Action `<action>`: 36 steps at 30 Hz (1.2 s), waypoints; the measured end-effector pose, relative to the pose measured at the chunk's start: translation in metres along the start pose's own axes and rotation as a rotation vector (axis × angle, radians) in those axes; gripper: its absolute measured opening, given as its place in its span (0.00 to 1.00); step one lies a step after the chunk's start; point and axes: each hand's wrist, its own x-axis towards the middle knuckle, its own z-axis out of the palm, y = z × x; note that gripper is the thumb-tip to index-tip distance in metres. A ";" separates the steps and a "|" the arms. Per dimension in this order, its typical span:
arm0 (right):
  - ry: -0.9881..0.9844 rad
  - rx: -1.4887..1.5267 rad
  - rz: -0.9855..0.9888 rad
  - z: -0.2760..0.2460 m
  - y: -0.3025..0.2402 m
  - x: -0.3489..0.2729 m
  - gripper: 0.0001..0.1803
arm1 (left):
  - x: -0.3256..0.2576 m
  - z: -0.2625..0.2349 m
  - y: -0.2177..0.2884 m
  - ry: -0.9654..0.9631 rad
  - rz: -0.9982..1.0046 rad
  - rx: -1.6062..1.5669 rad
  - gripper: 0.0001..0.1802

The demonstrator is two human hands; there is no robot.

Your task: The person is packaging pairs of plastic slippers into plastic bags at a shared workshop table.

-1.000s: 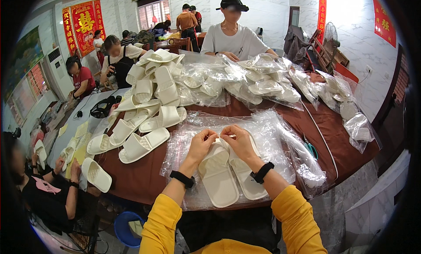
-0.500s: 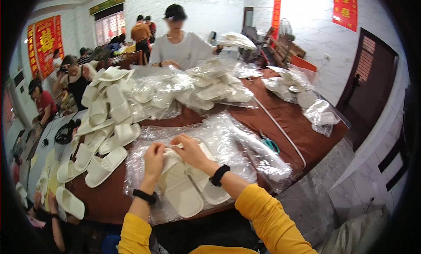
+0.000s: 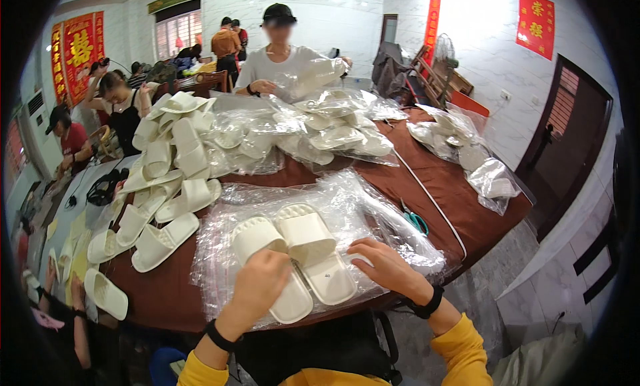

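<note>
Two cream slippers lie side by side, toes pointing away from me: the left slipper (image 3: 257,237) and the right slipper (image 3: 308,234). Under them spread clear plastic bags (image 3: 220,243). My left hand (image 3: 263,286) is curled closed over the left slipper, against the near edge of its strap; its fingertips are partly hidden, so whatever they pinch does not show. Just off the right slipper's right side, my right hand (image 3: 390,269) is open, its fingers loosely bent and holding nothing. A small dark mark shows on the right slipper's insole.
Loose slippers (image 3: 190,153) are heaped at the left on the brown-covered table (image 3: 160,296). Bagged slippers (image 3: 333,129) lie across the back, with more bagged slippers (image 3: 460,143) at far right. Teal-handled scissors (image 3: 417,221) lie right of the bags. A co-worker (image 3: 277,56) handles a bag opposite.
Both hands have left the slippers' toe ends and drawn nearer me. My left hand is now over the left slipper; my right has moved right, off the pair. The co-worker has lifted a bag.
</note>
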 end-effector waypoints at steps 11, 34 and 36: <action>0.101 -0.271 0.179 0.062 0.054 -0.021 0.24 | 0.019 0.064 -0.027 0.103 0.081 0.734 0.26; 0.133 -0.301 0.177 0.057 0.051 -0.025 0.24 | -0.095 -0.162 -0.152 0.234 -0.528 1.096 0.15; 0.132 -0.310 0.161 0.058 0.050 -0.023 0.24 | -0.089 -0.138 -0.122 0.381 -0.174 0.800 0.12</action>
